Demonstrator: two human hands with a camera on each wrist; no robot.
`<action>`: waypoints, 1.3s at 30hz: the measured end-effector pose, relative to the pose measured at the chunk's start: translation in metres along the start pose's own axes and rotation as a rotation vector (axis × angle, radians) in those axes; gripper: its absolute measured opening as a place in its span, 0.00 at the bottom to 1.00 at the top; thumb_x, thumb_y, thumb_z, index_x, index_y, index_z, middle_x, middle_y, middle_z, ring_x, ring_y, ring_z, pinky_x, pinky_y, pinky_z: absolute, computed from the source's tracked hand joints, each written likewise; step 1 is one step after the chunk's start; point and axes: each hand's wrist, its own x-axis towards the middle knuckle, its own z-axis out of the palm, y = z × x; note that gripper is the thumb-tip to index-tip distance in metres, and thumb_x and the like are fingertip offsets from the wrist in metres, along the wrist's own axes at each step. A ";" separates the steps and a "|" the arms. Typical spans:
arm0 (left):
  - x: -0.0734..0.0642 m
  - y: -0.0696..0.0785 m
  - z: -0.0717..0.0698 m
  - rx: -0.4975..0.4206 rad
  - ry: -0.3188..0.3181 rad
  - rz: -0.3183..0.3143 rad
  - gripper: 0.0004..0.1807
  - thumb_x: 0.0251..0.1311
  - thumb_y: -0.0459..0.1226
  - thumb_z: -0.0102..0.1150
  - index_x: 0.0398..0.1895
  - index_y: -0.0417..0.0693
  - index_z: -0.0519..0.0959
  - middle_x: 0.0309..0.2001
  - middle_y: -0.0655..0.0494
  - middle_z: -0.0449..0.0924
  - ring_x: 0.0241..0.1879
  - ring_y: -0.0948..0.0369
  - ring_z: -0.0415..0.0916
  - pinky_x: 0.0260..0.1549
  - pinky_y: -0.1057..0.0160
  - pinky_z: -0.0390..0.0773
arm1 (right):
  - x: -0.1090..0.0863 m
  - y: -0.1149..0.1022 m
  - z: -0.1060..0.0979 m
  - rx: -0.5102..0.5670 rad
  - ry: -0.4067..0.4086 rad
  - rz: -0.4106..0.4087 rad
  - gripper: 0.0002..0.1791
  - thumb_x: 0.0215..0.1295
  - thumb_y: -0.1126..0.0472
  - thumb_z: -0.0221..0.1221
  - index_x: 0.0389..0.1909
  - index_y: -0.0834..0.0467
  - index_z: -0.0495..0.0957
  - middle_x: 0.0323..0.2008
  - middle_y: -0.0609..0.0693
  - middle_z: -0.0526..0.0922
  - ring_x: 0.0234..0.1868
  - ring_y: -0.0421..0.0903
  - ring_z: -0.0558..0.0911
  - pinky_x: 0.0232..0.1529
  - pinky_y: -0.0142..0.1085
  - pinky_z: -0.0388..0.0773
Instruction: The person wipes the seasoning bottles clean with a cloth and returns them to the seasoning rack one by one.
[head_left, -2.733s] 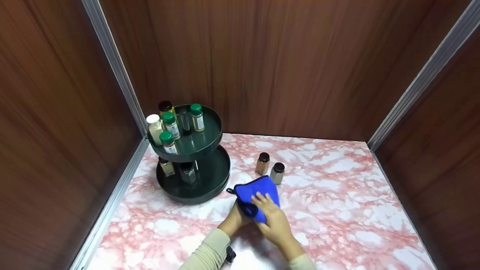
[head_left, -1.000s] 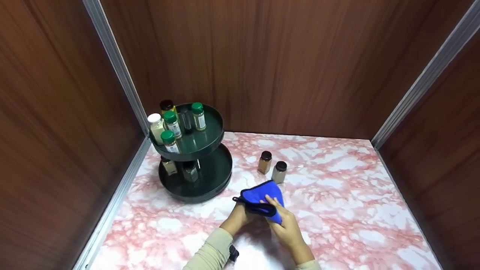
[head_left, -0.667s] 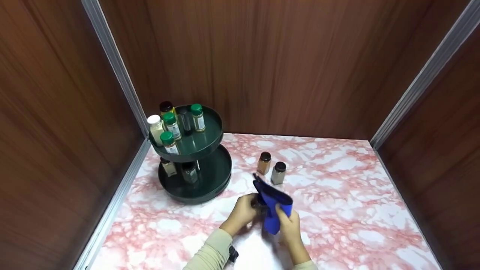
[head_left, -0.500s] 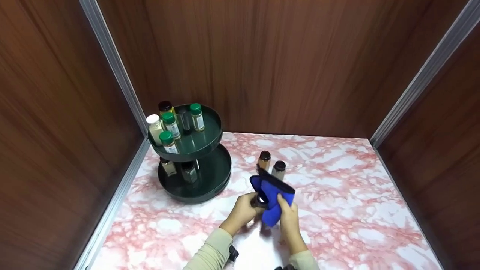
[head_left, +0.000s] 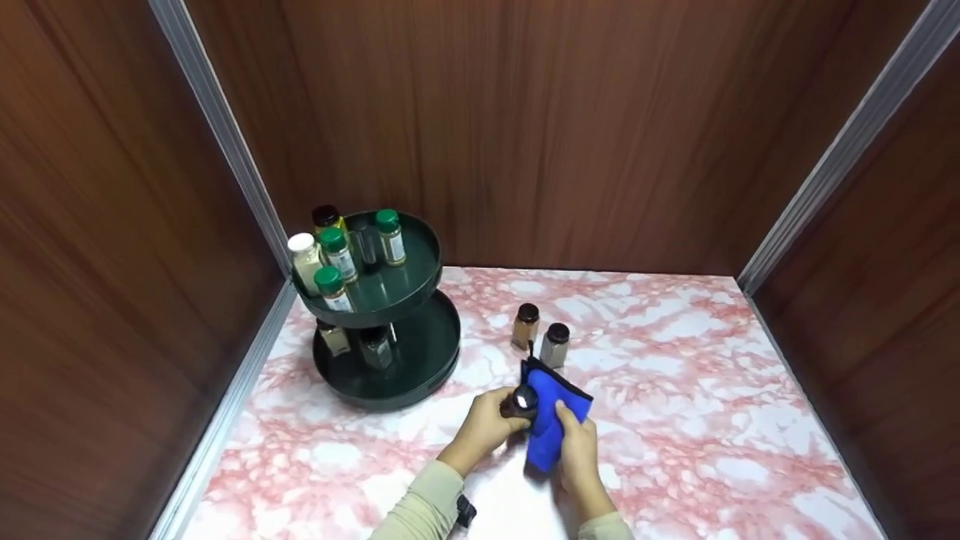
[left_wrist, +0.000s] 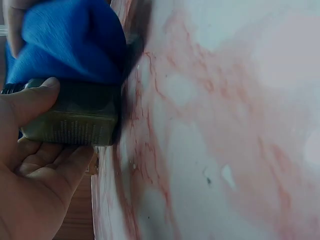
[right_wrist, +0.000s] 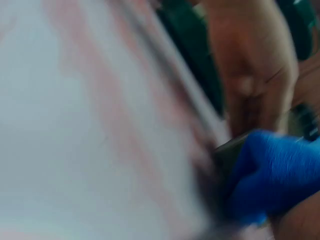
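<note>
In the head view, my left hand [head_left: 482, 426] grips a dark spice jar with a black cap [head_left: 525, 397]. The left wrist view shows the jar's printed side [left_wrist: 75, 127], with my thumb and fingers on opposite sides. My right hand [head_left: 580, 448] holds a folded blue cloth with black edging [head_left: 549, 420], thumb on top. The cloth lies against the jar and covers part of it. Behind the hands stand an orange-brown spice jar [head_left: 526, 330] and a greyish one [head_left: 555, 349], both black-capped.
A dark green two-tier round rack [head_left: 409, 375] stands at the left. Its upper tier [head_left: 382, 289] holds several bottles with green, white and dark caps; jars stand on the lower one. Wood-grain panels [head_left: 480, 150] enclose the pink-and-white marbled tabletop [head_left: 675, 420] at the back and sides.
The cloth first lay over the left hand and hid the jar. It has moved to the right and turned, and the jar's cap now shows. The right hand grips the cloth lower down.
</note>
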 end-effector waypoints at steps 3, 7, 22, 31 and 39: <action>-0.001 -0.001 -0.001 -0.005 0.002 -0.001 0.21 0.47 0.32 0.77 0.48 0.48 0.86 0.37 0.59 0.87 0.38 0.67 0.78 0.42 0.65 0.79 | -0.008 -0.020 0.005 -0.003 0.014 -0.034 0.18 0.75 0.53 0.56 0.48 0.67 0.79 0.36 0.53 0.87 0.38 0.45 0.86 0.44 0.37 0.83; 0.000 -0.001 0.000 0.008 0.009 0.010 0.20 0.47 0.32 0.76 0.47 0.48 0.86 0.36 0.63 0.86 0.36 0.69 0.78 0.41 0.67 0.80 | -0.001 -0.031 0.013 -0.002 0.036 -0.097 0.20 0.73 0.53 0.58 0.50 0.67 0.79 0.37 0.51 0.87 0.40 0.44 0.85 0.46 0.34 0.81; -0.001 -0.002 0.002 0.016 0.008 0.010 0.22 0.47 0.32 0.77 0.49 0.48 0.85 0.40 0.59 0.87 0.40 0.68 0.79 0.44 0.65 0.79 | -0.006 -0.011 0.000 -0.005 0.036 0.018 0.19 0.76 0.52 0.56 0.48 0.66 0.78 0.36 0.52 0.88 0.37 0.45 0.86 0.43 0.37 0.84; 0.003 0.002 0.002 0.051 0.007 0.013 0.21 0.45 0.31 0.74 0.47 0.47 0.86 0.37 0.64 0.86 0.37 0.69 0.77 0.43 0.66 0.79 | 0.006 -0.015 0.011 0.025 0.093 -0.065 0.19 0.73 0.52 0.59 0.44 0.66 0.81 0.33 0.49 0.87 0.36 0.43 0.85 0.43 0.34 0.82; -0.002 0.001 0.001 0.035 0.008 0.001 0.24 0.47 0.33 0.77 0.51 0.46 0.85 0.44 0.53 0.88 0.43 0.66 0.80 0.48 0.64 0.79 | 0.000 0.005 -0.001 0.051 0.040 0.065 0.21 0.76 0.52 0.56 0.51 0.68 0.77 0.37 0.51 0.89 0.38 0.45 0.87 0.45 0.37 0.84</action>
